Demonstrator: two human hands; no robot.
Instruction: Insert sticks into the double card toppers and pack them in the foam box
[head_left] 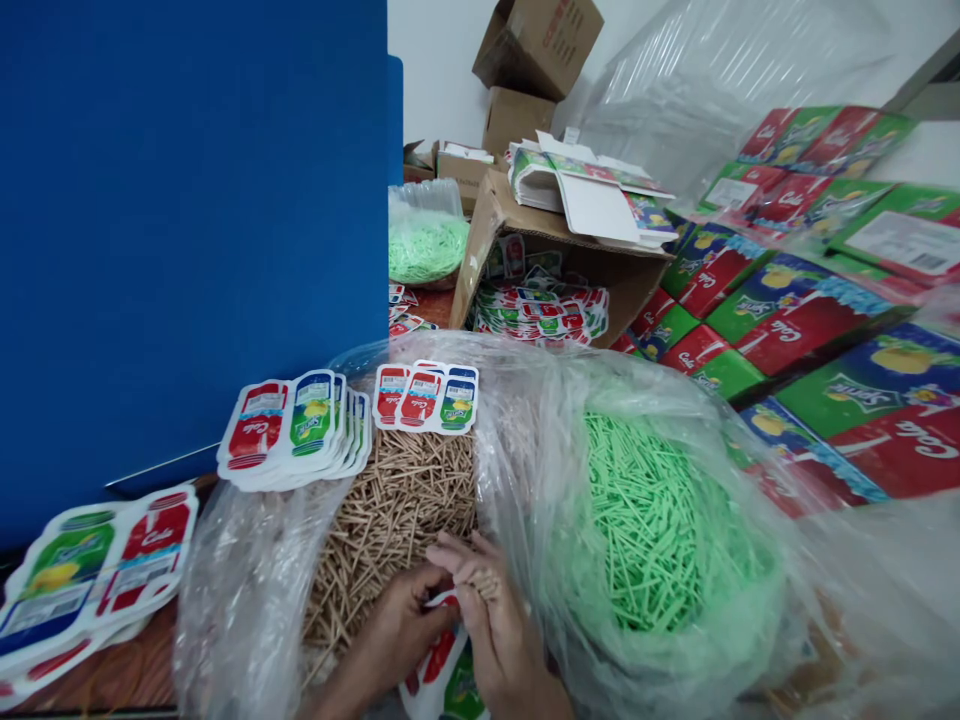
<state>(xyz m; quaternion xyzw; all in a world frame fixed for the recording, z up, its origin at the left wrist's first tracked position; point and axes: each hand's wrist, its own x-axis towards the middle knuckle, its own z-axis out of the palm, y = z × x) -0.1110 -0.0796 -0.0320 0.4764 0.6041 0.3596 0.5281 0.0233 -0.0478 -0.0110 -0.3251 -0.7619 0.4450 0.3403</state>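
Over an open clear plastic bag of short brown sticks (397,485), my two hands meet. My left hand (405,625) pinches the upper edge of a can-shaped printed packet (436,668), which has a red Cola half and a green half. My right hand (495,620) is closed at the same edge, with what look like a few brown sticks in its curled fingers. The packet's lower end runs out of the picture. A few similar packets (426,398) lie at the far side of the stick bag, beside a fanned stack of packets (292,425).
To the right stands a plastic bag of green sticks (645,530). More packets (67,575) lie at the lower left. A blue panel (195,220) blocks the left. Behind are a cardboard box (480,245) of packets and stacked, film-wrapped printed cartons (802,320).
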